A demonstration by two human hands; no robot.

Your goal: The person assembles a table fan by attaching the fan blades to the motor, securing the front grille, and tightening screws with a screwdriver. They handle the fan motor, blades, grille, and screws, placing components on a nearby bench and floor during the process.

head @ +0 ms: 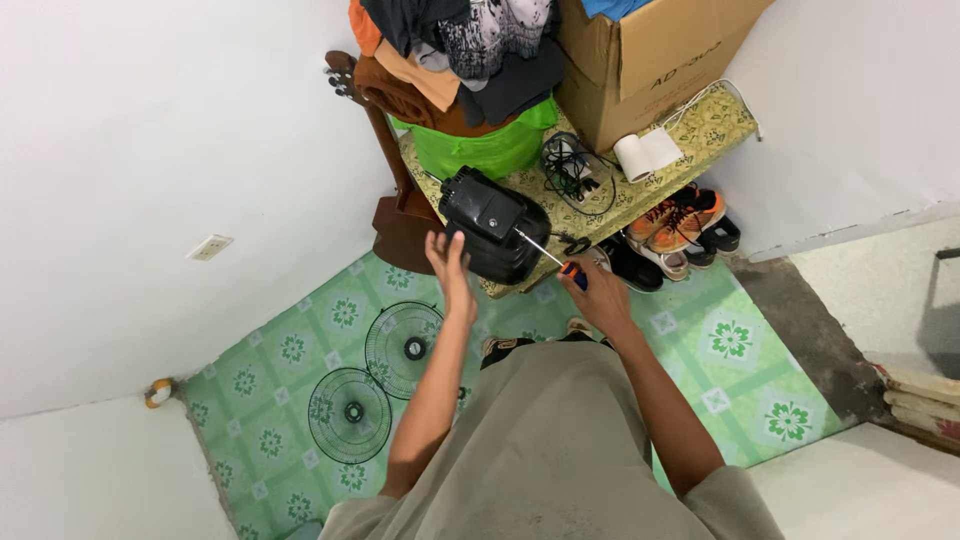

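Right hand [600, 292] holds a screwdriver [552, 257] (grip closed) against the black motor housing [493, 224]; left hand [449, 262], fingers spread, steadies it.

green bag [480, 150] and cables [572, 172] crowd motor housing [492, 222], floor side open

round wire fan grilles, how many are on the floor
2. One round black wire fan grille lies on the green patterned floor just left of the left forearm; the other lies nearer the camera, its rim overlapping the first. Others may be hidden beneath the person's body.
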